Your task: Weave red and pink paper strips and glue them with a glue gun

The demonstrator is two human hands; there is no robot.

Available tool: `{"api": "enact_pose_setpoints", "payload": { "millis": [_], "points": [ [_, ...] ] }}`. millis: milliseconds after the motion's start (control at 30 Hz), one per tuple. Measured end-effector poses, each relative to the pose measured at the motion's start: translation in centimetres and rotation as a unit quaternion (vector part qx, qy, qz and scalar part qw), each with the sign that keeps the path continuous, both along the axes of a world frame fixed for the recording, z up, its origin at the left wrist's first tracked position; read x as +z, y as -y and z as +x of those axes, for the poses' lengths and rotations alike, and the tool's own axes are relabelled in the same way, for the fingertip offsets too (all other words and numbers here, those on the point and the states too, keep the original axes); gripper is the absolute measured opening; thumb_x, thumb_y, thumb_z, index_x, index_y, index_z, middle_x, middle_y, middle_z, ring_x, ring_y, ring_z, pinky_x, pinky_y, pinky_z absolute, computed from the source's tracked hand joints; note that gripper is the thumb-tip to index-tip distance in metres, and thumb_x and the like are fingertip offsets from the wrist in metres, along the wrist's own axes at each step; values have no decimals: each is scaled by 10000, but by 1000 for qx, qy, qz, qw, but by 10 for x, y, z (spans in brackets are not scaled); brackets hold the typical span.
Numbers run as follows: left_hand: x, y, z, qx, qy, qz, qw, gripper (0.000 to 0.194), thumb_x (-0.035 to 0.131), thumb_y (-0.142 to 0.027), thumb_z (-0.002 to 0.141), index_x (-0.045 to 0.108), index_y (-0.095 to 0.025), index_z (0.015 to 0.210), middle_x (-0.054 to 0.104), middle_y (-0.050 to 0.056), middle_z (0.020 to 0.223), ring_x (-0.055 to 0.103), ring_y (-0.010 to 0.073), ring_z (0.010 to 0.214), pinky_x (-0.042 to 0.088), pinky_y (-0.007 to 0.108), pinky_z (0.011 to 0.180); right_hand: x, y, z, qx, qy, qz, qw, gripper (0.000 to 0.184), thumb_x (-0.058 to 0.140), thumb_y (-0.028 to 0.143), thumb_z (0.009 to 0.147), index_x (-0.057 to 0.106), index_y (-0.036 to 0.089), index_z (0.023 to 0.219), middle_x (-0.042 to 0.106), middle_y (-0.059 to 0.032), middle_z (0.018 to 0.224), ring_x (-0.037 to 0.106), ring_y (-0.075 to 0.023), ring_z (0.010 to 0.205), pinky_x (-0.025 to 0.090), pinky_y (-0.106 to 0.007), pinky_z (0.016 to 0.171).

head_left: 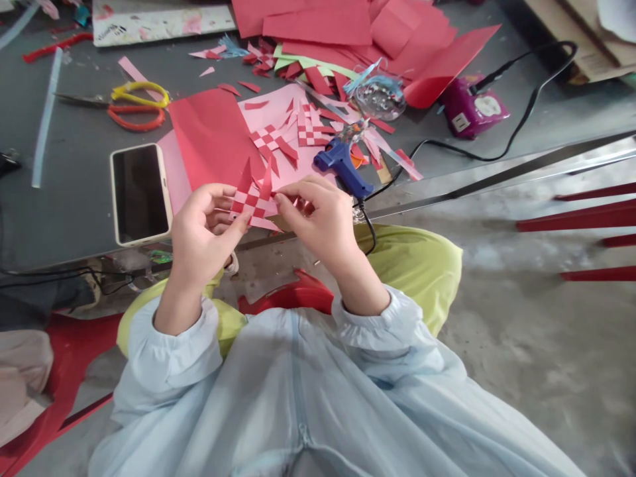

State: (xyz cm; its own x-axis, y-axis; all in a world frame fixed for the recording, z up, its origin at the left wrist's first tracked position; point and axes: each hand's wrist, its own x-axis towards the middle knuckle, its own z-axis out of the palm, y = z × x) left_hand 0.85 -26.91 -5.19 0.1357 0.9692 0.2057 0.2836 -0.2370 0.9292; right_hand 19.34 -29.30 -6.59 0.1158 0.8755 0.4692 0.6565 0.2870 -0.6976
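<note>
A woven paper fish (252,201) in red and pink checks hangs between my hands, just over the table's front edge. My left hand (206,215) grips its left side, with the thumb across the front. At its right end my right hand (318,215) is closed in a pinch on the paper; its exact hold is partly hidden by the fingers. Pointed red strips stick up from the woven part. Just beyond lie two similar woven pieces, one checked piece (268,138) and another checked piece (314,129), on pink paper.
A blue glue gun (345,165) lies right of the woven pieces, its cord running to a purple power socket (474,109). Scissors (134,106), a phone (140,193), a glue stick (47,119) and red paper sheets (318,26) are spread over the grey table (79,218).
</note>
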Motion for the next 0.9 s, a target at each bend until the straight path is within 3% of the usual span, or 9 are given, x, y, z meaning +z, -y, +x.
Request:
{"api": "enact_pose_setpoints", "payload": {
  "millis": [300, 567, 700, 900],
  "points": [
    [-2, -4, 2, 14, 51, -43, 998, 334, 753, -212, 719, 591, -223, 1011, 718, -34, 804, 705, 121, 620, 614, 226, 587, -1, -9, -1, -6, 63, 61, 996, 200, 594, 253, 974, 755, 165, 894, 699, -30, 789, 606, -132, 717, 463, -281, 690],
    [-8, -11, 2, 38, 68, -71, 994, 398, 795, -239, 761, 536, -249, 1063, 698, -59, 787, 706, 120, 576, 601, 219, 554, 2, -23, -4, -27, 201, 152, 967, 299, 459, 306, 1058, 712, 208, 933, 673, -49, 842, 607, -179, 828, 495, -350, 788],
    [-10, -14, 2, 45, 63, -68, 995, 454, 809, -292, 772, 501, -260, 1104, 696, -58, 795, 697, 120, 560, 576, 218, 529, 6, -40, -3, 1, 245, 136, 960, 372, 369, 326, 1080, 684, 232, 905, 659, -55, 859, 590, -188, 855, 482, -354, 750],
    [-12, -12, -6, 67, 7, -60, 996, 471, 777, -305, 771, 510, -258, 1157, 681, -58, 733, 677, 144, 536, 555, 266, 538, 2, -62, 3, 105, 260, 56, 958, 356, 349, 311, 1076, 674, 238, 949, 657, -82, 983, 580, -213, 956, 467, -381, 767]
  ]
}}
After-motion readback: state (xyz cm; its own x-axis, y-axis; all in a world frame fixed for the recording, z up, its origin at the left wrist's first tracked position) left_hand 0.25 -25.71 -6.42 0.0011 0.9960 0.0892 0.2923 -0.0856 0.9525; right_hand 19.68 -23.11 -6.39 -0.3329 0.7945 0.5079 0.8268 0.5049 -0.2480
